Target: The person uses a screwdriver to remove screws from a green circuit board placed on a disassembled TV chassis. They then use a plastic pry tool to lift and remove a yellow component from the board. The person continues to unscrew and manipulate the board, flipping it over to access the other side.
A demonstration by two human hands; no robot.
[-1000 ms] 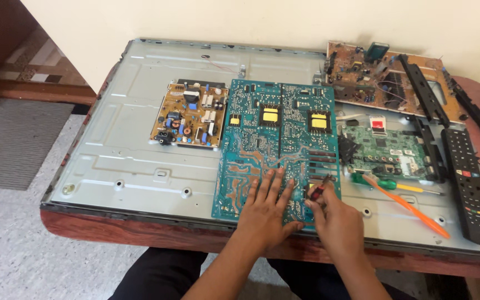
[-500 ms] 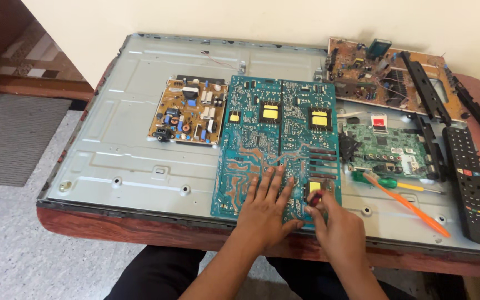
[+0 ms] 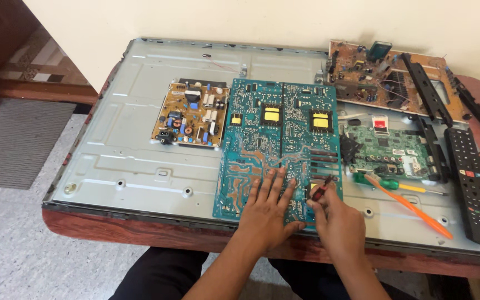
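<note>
Large teal circuit board (image 3: 280,145) flat on panel; small red-black part (image 3: 318,192) above it.

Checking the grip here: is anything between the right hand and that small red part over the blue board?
Nothing visible does. The right hand already pinches the small red part at the blue board's near edge; the left hand lies flat beside it.

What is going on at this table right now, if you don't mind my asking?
A person is working on a large teal circuit board that lies on the metal back panel of a flat screen. The left hand rests flat on the board's near end, while the right hand pinches a small dark red part at the board's near right corner. Other boards, screwdrivers and a remote control lie to the right.
</note>
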